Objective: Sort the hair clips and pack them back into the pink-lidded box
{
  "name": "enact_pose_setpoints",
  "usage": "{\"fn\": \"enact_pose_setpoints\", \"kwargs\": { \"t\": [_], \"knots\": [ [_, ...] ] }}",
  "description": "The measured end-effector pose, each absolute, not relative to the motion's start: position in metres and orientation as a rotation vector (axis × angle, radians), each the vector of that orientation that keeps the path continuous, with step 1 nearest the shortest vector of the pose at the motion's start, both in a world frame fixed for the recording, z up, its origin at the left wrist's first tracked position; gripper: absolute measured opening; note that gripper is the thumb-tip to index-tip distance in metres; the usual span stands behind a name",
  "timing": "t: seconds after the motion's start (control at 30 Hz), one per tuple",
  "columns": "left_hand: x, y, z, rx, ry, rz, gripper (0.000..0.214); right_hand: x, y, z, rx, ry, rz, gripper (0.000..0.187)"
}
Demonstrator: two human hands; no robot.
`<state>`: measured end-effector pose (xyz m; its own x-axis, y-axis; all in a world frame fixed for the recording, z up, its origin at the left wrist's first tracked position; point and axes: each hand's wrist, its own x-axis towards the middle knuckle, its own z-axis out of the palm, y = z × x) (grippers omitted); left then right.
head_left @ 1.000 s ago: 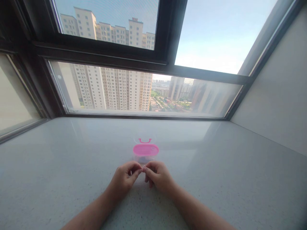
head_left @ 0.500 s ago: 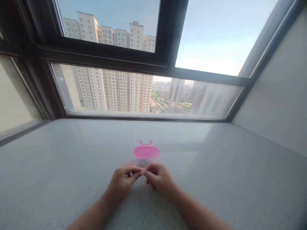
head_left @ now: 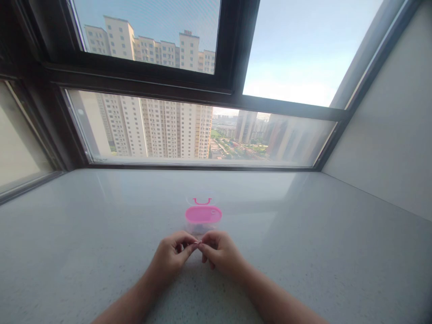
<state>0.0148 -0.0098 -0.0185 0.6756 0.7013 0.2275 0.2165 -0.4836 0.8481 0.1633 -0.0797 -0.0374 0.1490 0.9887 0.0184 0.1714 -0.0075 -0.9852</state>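
Note:
My left hand (head_left: 173, 257) and my right hand (head_left: 219, 253) rest on a pale speckled stone sill (head_left: 84, 234), fingertips pinched together and touching each other. Whatever they pinch is too small to make out. Just beyond the fingertips stands a small clear plastic box with a pink oval lid (head_left: 203, 214). A pink U-shaped handle piece (head_left: 202, 200) shows right behind the lid.
A dark-framed window (head_left: 202, 96) runs along the far edge of the sill, with high-rise blocks outside. A pale wall (head_left: 388, 130) closes the right side. A second window pane (head_left: 20, 139) bounds the left.
Both hands have slid slightly toward me, still pinched together. The view has shifted a little; the pink box has stayed in place.

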Motion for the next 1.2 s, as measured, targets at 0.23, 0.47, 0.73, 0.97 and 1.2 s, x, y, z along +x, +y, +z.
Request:
{"fn": "enact_pose_setpoints", "kwargs": {
  "t": [0.23,0.47,0.73,0.97,1.2],
  "knots": [
    [0.0156,-0.0122,-0.018,2.039,0.739,0.7,0.024,0.1622,-0.0791,-0.0413,-1.386,-1.234,0.985,0.025],
    [0.0148,-0.0112,-0.0161,2.078,0.725,0.739,0.02,0.163,-0.0778,-0.042,-1.432,-1.208,0.962,0.02],
    [0.0153,-0.0108,-0.0162,2.085,0.678,0.769,0.018,0.1624,-0.0784,-0.0456,-1.475,-1.26,0.905,0.015],
    [0.0155,-0.0091,-0.0212,2.039,0.721,0.749,0.02,0.1611,-0.0788,-0.0452,-1.477,-1.279,0.929,0.02],
    [0.0152,-0.0094,-0.0216,2.052,0.749,0.715,0.023,0.1602,-0.0793,-0.0428,-1.468,-1.277,0.921,0.023]
  ]
}}
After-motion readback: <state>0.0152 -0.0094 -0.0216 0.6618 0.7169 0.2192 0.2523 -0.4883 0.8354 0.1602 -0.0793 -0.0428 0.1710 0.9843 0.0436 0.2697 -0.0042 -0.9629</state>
